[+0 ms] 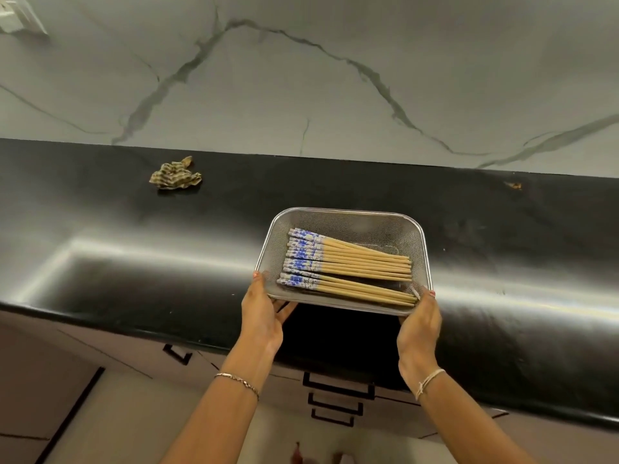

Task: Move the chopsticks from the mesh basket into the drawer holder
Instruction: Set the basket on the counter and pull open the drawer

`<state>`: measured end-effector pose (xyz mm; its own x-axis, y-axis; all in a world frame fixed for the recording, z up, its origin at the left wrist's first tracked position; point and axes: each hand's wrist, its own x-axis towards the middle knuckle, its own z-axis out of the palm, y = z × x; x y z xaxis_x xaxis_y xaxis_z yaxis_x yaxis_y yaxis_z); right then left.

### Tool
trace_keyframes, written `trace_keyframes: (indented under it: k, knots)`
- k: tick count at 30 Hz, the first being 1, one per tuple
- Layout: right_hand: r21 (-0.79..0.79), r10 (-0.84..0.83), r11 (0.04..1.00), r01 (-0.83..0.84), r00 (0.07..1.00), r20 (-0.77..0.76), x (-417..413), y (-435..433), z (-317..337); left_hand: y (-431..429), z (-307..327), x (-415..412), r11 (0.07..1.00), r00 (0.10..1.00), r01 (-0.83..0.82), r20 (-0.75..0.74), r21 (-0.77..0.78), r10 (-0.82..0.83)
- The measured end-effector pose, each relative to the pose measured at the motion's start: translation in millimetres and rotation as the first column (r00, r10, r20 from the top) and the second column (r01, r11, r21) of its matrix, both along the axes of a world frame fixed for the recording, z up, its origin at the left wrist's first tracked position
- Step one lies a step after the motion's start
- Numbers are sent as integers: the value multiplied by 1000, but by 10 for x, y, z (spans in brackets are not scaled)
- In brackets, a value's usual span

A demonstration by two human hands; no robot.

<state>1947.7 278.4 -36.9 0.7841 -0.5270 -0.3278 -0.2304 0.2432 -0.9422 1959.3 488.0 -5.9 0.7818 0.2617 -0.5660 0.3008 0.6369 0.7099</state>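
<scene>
A rectangular steel mesh basket point(345, 216) sits over the front part of a black countertop, its near edge past the counter's lip. Inside lie several wooden chopsticks point(348, 262) with blue-and-white patterned tops pointing left, in two loose bundles. My left hand point(263, 313) grips the basket's near-left corner, thumb on the rim. My right hand point(418, 324) grips the near-right corner. Below the counter are stacked drawers with black handles point(336, 388), all shut; no holder is visible.
A crumpled striped cloth point(176, 175) lies on the black countertop point(134, 262) at the back left. A marble-veined wall point(301, 78) rises behind. Another cabinet handle point(177, 354) is at the lower left. A small orange speck point(512, 185) sits at the back right.
</scene>
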Motion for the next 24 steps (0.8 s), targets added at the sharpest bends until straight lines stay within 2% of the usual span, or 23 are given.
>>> trace_keyframes:
  k: [7,14,17,21,23,24]
  knots:
    - [-34,-33,999,33,999,13,-25,50,-96,79,-52,45,1000,1000,3,-13,27,-3]
    - [-43,-92,995,93,996,17,-80,66,3,198,2,10,995,996,89,17,41,-90]
    - [-22,-144,989,147,985,98,-251,109,82,261,33,-54,992,992,122,36,38,-124]
    - [-206,-222,936,286,932,286,-698,298,84,311,1,-284,983,989,138,43,118,-144]
    - [-323,-153,905,275,921,358,-990,383,-32,307,-54,-496,962,985,138,66,234,-157]
    - [-402,-73,889,219,935,348,-1141,428,-121,311,-98,-619,942,978,155,87,298,-189]
